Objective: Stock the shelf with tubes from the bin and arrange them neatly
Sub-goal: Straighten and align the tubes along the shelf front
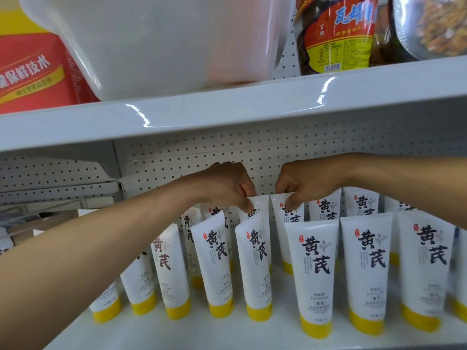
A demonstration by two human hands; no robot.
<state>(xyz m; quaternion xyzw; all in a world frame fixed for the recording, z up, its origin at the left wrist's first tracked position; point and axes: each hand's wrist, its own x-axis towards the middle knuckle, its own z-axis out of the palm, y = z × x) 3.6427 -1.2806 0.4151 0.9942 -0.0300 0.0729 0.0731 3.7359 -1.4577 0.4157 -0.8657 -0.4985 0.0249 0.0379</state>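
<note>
Pretty bright, even white light overall, seemingly from above and in front. Two hot glare streaks sit on the glossy lip of the upper shelf, which throws a soft shadow on the pegboard below. The wide-angle lens bows the shelf line. The white bin up top looks smeared and soft, and the tubes at the far right edge blur too.

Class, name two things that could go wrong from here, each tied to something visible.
The left hand and right hand pinch back-row tubes only by their top edges, so one might slip. The leaning front tube stands on its narrow cap under the reaching hands; a nudge could topple it.
</note>
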